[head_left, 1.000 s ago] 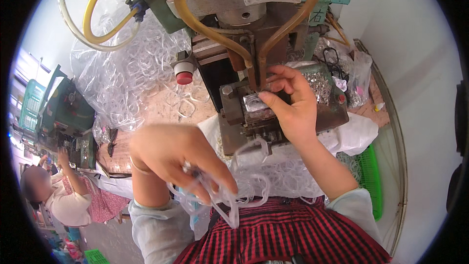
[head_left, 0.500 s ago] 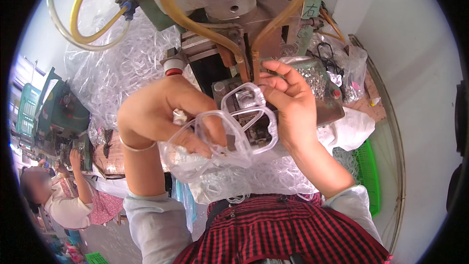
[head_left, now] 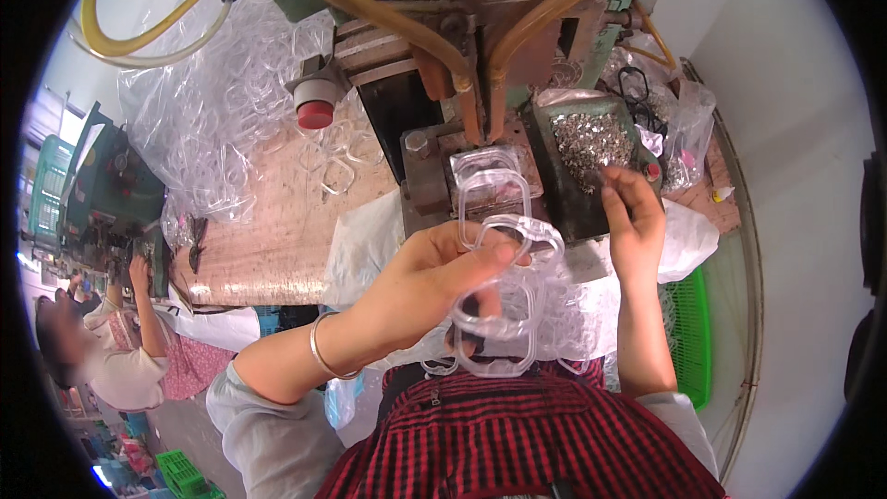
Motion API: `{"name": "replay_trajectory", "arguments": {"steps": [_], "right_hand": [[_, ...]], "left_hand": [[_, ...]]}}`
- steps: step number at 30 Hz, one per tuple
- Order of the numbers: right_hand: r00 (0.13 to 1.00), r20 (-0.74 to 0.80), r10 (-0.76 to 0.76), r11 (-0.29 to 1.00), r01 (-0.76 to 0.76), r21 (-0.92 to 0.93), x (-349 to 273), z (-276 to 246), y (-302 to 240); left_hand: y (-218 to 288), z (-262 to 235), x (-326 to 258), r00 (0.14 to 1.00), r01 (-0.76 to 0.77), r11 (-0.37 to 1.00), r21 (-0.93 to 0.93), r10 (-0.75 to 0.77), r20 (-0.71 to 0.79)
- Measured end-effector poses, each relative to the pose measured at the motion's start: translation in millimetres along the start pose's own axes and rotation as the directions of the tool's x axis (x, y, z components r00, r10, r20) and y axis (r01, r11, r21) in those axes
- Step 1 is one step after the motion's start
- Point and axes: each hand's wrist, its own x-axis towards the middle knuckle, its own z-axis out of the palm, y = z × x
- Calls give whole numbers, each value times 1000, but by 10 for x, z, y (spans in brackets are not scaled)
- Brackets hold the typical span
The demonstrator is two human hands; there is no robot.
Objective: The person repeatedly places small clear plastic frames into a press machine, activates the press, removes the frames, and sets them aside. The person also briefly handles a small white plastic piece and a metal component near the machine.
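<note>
Clear plastic eyeglass frames [head_left: 528,233] hang from my left hand [head_left: 443,268], whose thumb and fingers are closed on them. They overlap, so where one ends and another begins is hard to make out. Behind them sits the metal fixture [head_left: 490,162] of a press, below two copper-coloured tips [head_left: 473,120]. My right hand [head_left: 636,222] is at the near right edge of a dark tray [head_left: 559,208] holding a heap of small shiny metal pieces [head_left: 587,143]. Its thumb and fingertips are drawn together by the heap; whatever is between them is too small to tell.
A red push button [head_left: 315,114] stands left of the press, and yellowish hoses [head_left: 370,14] arch above. Piled clear frames [head_left: 249,83] cover the bench [head_left: 268,259] at left. A green basket [head_left: 691,342] is at lower right. Another person [head_left: 120,351] works far left.
My left hand has moved right and down, carrying the clear eyeglass frames in front of the fixture. My right hand has left the frames and moved right to the heap of metal pieces.
</note>
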Motion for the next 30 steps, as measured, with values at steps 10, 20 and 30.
{"name": "replay_trajectory", "arguments": {"steps": [10, 20, 30], "right_hand": [[999, 0, -49, 985, 48, -164, -66, -64, 26], [932, -237, -276, 957, 244, -158, 478, -182, -30], [952, 77, -297, 637, 257, -727, 115, -62, 82]], "left_hand": [[114, 98, 109, 992, 86, 996, 5, -85, -96], [126, 146, 125, 980, 143, 988, -64, -151, -133], [16, 98, 143, 995, 67, 998, 19, -66, -72]]}}
